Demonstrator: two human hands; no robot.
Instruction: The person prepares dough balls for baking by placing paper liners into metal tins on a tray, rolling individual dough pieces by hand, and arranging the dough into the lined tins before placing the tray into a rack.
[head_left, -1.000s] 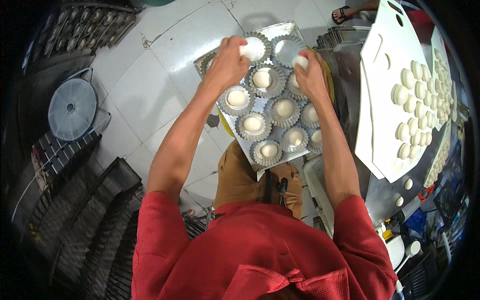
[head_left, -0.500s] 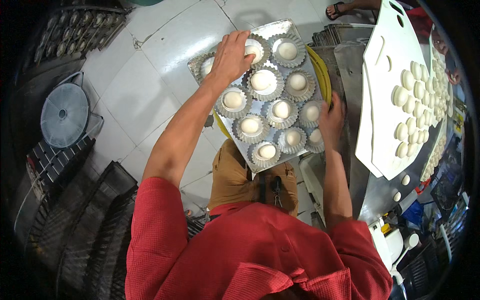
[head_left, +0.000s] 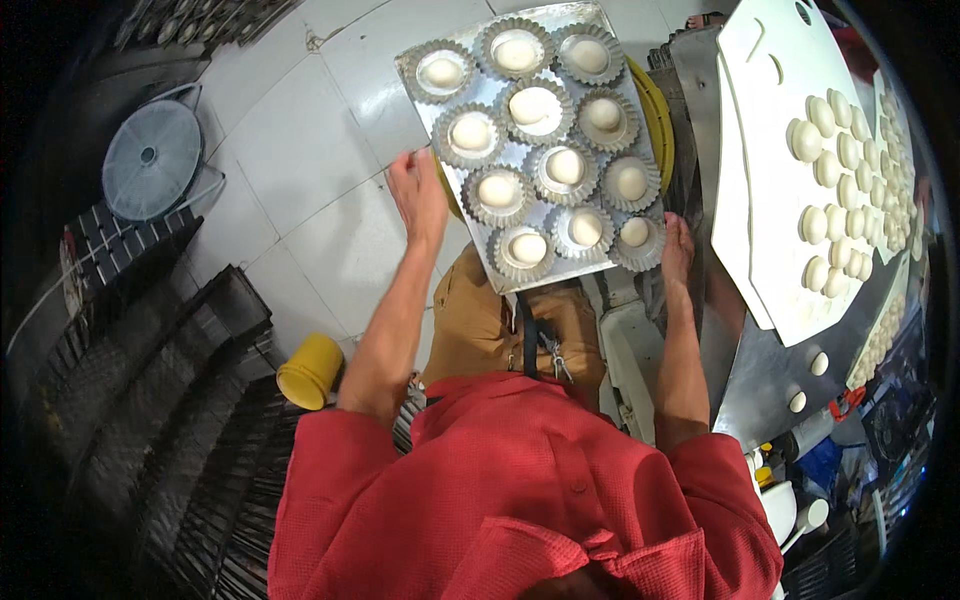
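Observation:
A metal baking tray (head_left: 478, 216) lies in front of me on a round yellow tub (head_left: 652, 108). On it stand several fluted metal moulds (head_left: 515, 45), each with a smooth ball of pale dough (head_left: 564, 167) inside. At the tray's left edge is my left hand (head_left: 418, 195), its fingers bent against the side; their grip is partly hidden. My right hand (head_left: 678, 250) closes on the right edge, beside the mould nearest my right side.
On the steel table (head_left: 750, 385) to my right, white boards (head_left: 757, 200) carry many dough pieces (head_left: 828, 168); two lie loose nearby. A round fan (head_left: 150, 160), a yellow bucket (head_left: 310, 372) and dark racks (head_left: 190, 335) stand on the left.
My left hand has let go of a mould at the tray's far side and come back to the left edge. My right hand has slid nearer along the right edge.

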